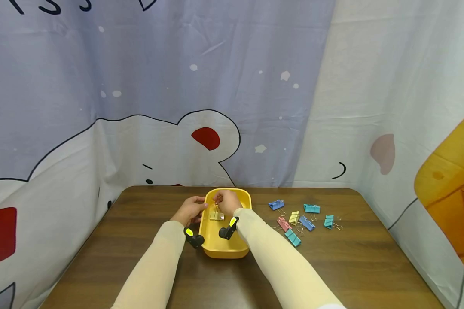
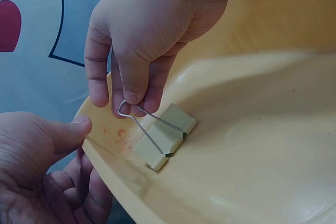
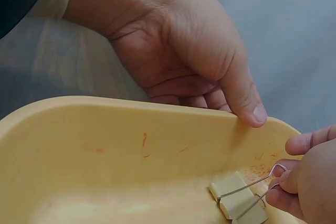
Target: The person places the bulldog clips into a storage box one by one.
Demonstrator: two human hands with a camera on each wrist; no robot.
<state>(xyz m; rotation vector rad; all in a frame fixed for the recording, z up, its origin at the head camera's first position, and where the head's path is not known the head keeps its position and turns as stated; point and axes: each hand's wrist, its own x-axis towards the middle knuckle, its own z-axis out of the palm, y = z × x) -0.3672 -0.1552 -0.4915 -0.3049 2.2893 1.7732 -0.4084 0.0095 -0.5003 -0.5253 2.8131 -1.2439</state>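
A yellow plastic tray (image 1: 226,253) stands on the table in front of me. My left hand (image 1: 190,210) grips its left rim, thumb over the edge and fingers curled against the outer wall, as the right wrist view shows. Inside, toward the far end, is a pale yellow binder clip (image 2: 167,132) with wire handles. My right hand (image 1: 228,202) reaches over the tray and pinches those handles between thumb and fingertips. The clip's body is close over the tray floor, near small orange-red marks on the wall.
To the right of the tray, several binder clips lie on the brown table (image 1: 352,266): blue (image 1: 276,204), teal (image 1: 312,209), yellow (image 1: 294,218) and pink (image 1: 284,224) ones. One teal clip (image 1: 328,221) lies farthest right. A printed curtain (image 1: 267,107) hangs behind the table.
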